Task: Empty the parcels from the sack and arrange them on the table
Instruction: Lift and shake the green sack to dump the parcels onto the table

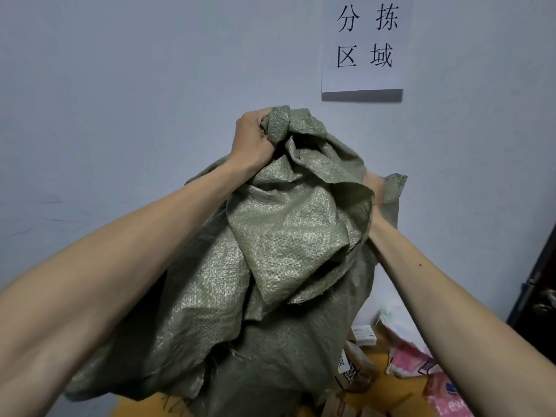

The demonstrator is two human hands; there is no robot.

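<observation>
Left grip [252, 136], right grip [375, 189] bare; left forearm [126, 260] bare; right forearm [445, 296] bare, small dark mole [420, 264].

Both arms are reaching up.
Left hand [255, 136] is clenching the sack [285, 236] at its bunched top; right hand [374, 191], lower, half hidden, is gripping its edge.

Head camera faces the wall [126, 85], close behind the raised sack [285, 236].

Olive-green woven plastic sack [270, 251]; pink plastic-wrapped parcels [409, 359]; brown cardboard parcel [358, 368]; yellow bench [400, 395]; white wall sign, black characters [365, 43].
</observation>
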